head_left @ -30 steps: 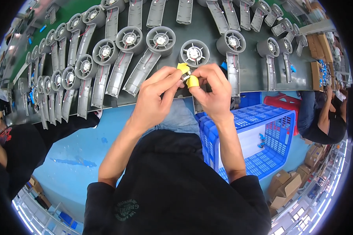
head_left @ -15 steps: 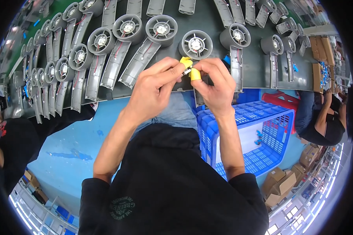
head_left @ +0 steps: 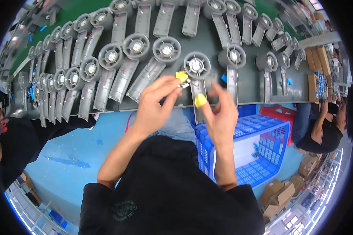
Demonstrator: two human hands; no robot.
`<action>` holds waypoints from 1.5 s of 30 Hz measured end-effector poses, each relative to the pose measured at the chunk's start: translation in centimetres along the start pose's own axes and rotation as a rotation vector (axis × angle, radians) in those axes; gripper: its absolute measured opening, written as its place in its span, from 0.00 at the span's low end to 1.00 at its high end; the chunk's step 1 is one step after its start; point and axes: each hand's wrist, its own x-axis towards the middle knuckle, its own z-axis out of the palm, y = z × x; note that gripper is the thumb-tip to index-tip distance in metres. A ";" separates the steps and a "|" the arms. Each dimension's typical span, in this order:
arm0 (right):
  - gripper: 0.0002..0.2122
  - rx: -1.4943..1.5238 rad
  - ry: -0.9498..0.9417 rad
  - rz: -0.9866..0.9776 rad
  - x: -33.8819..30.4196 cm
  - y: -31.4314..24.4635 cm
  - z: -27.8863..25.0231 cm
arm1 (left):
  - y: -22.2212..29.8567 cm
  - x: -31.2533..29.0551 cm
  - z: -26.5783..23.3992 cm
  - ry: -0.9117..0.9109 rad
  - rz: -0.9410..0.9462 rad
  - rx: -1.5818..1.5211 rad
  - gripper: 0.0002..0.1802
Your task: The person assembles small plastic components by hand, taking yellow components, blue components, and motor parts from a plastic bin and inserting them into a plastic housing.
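My left hand, a yellow cot on one fingertip, pinches a small black-and-white part between thumb and finger; its exact kind is too small to tell. Apart from it, my right hand has its fingers spread and partly blurred, with a yellow cot on the thumb and nothing visibly in its grasp. Between and behind my hands lies a grey fan housing, a round spoked head on a long open handle. The part hovers just left of that handle, below the head.
Rows of similar grey fan housings cover the dark bench. A small blue piece lies near my right fingers. Below the bench edge stand a blue crate and a red stool. Other people sit at both sides, one beside cardboard boxes.
My hands have come apart. The right hand has let go of the small part and opened toward the right; the left still holds it. The whole view has shifted, so the bench appears lower.
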 end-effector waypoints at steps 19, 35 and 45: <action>0.15 -0.033 -0.173 -0.137 37.9 0.5 7.4 | -1.8 34.4 -8.3 0.132 -0.197 0.159 0.16; 0.12 -0.211 -0.005 -0.178 29.8 -0.8 -2.7 | -12.6 35.3 -26.0 0.391 -0.278 0.972 0.44; 0.08 -0.117 0.052 0.173 5.6 5.5 -9.7 | 7.0 15.2 -17.1 0.241 -0.012 0.631 0.40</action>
